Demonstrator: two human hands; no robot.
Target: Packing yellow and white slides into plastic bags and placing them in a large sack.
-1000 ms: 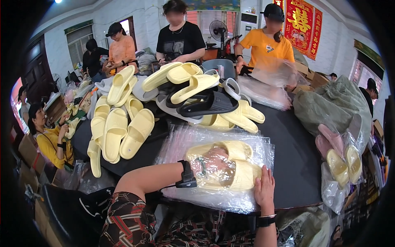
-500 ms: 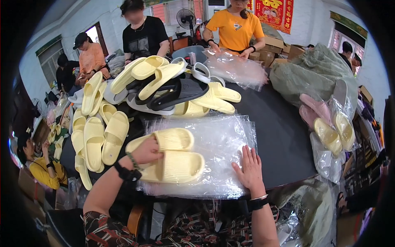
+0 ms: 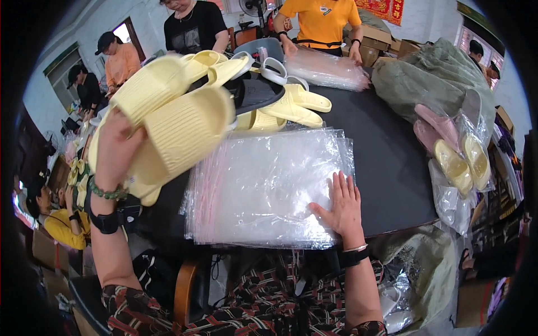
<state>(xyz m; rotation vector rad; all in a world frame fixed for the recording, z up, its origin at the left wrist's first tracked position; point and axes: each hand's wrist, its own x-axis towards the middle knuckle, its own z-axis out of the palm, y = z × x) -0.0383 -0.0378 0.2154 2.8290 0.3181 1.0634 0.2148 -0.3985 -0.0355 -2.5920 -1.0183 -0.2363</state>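
My left hand (image 3: 119,148) grips a pair of pale yellow slide sandals (image 3: 188,131), raised above the left side of the table and closer to me than before the pile. The sandals' ribbed straps face up, and they are slightly blurred. On the stack of clear plastic bags (image 3: 263,185) in front of me, my right hand (image 3: 340,207) lies flat near the right edge with fingers outstretched. Behind the held pair rises a pile of yellow, grey and black slides (image 3: 255,95), partly hidden by it.
Bagged pink and yellow slides (image 3: 454,165) hang at the table's right edge, beside a large green sack (image 3: 437,84). Across the dark table (image 3: 392,185), a person in orange (image 3: 322,25) handles clear bags (image 3: 325,67). Another sack (image 3: 431,269) stands below right.
My left hand has lifted the yellow slides off the bag stack and carried them up and left. My right hand stays flat on the bags.
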